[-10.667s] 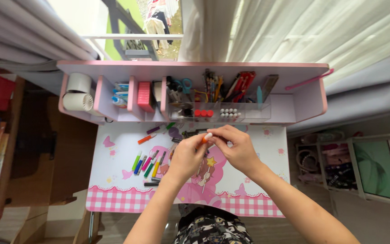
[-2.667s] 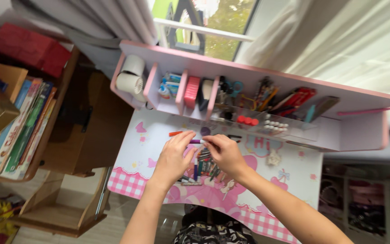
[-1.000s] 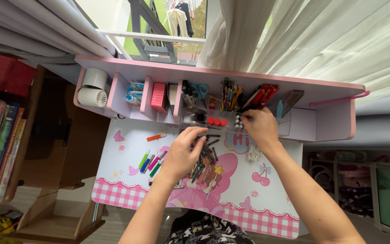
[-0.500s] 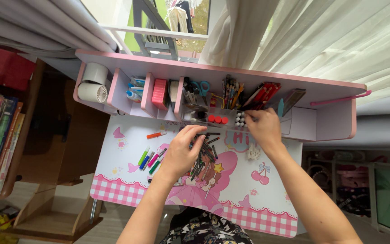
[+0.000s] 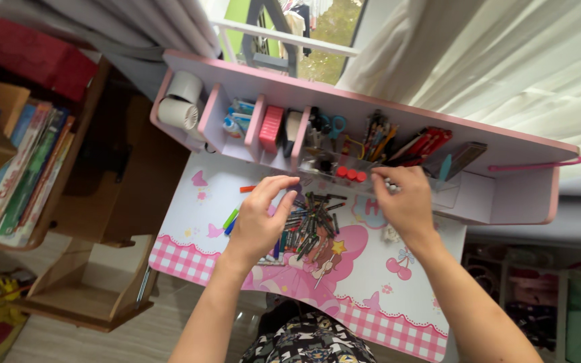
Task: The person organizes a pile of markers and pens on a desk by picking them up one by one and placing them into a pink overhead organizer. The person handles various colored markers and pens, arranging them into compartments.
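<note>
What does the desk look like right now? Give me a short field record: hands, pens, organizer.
left hand: spread over the pile of markers, holding nothing that shows
right hand: at the clear organizer; grip hidden
loose markers: beside the left hand, on the pink desk
shelf: scissors, pens, small fan

Our arms were bare from elbow to wrist, with no sleeve, watch or bracelet on either. Our left hand (image 5: 258,218) and right hand (image 5: 408,202) wore no gloves and no rings that we could make out. Below, at the frame's lower edge, our clothing (image 5: 307,343) showed a busy black-and-white print with small coloured flecks.
</note>
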